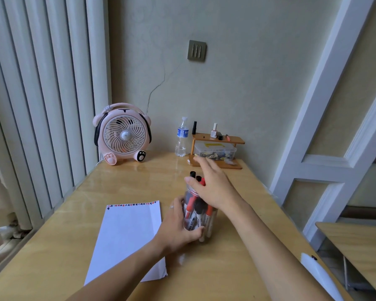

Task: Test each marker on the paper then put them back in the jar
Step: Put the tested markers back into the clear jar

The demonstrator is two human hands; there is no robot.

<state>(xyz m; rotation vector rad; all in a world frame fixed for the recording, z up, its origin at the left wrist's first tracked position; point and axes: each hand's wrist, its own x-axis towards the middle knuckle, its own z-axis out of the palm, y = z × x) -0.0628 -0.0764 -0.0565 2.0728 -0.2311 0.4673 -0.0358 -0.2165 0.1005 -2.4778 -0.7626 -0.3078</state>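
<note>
A pink fan [123,135] stands at the far left corner of the table [52,246], its cord trailing off the left edge; it plays no part in the marker test. Nearer the front edge and left of centre lies the paper [126,237], a white sheet with a row of red and black marks along its far edge, flat and touching nothing but the left forearm that crosses its near right corner.

Just right of the sheet, the left hand [178,224] grips the jar [199,216], fingers and thumb curled round its clear wall, a ring showing on one finger. The jar stands about mid-table, upright as far as can be told, packed with red and black markers [197,179] whose caps stick out above the rim. Above them the right hand [213,185] hovers with fingers spread and loose, holding nothing, its thumb close to the caps; whether it touches one cannot be told.

At the far edge, behind the hands, stand a water bottle [181,137] and a small wooden shelf [217,148] with little bottles on top and a plastic box beneath.

The likely trouble lies in the jar: the markers look tightly bundled, so pulling one may drag its neighbours up and spill them, or tip the jar if the left hand slackens. A loose cap could come away alone. A sweep of the right hand toward the far edge could knock the bottle. The forearm on the sheet may shift or crease it.
</note>
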